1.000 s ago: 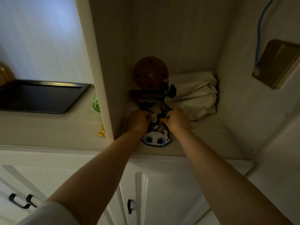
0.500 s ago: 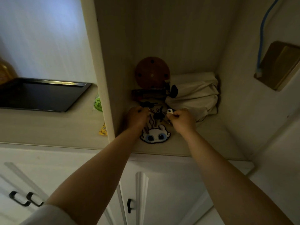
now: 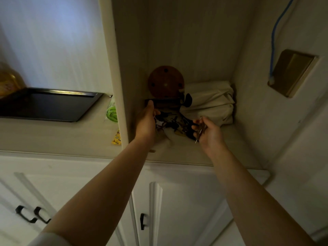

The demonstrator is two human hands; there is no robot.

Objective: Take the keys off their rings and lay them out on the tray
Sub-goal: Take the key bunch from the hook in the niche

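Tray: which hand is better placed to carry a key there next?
Right, probably. The right hand already pinches a loose-looking key, while the left hand grips the bunch; the tray lies left, beyond the partition.

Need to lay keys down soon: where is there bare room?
The tray looks bare throughout. Counter between tray and green item is free. Crowded: the alcove, where left hand and right hand work the key bunch beside the cloth bag.
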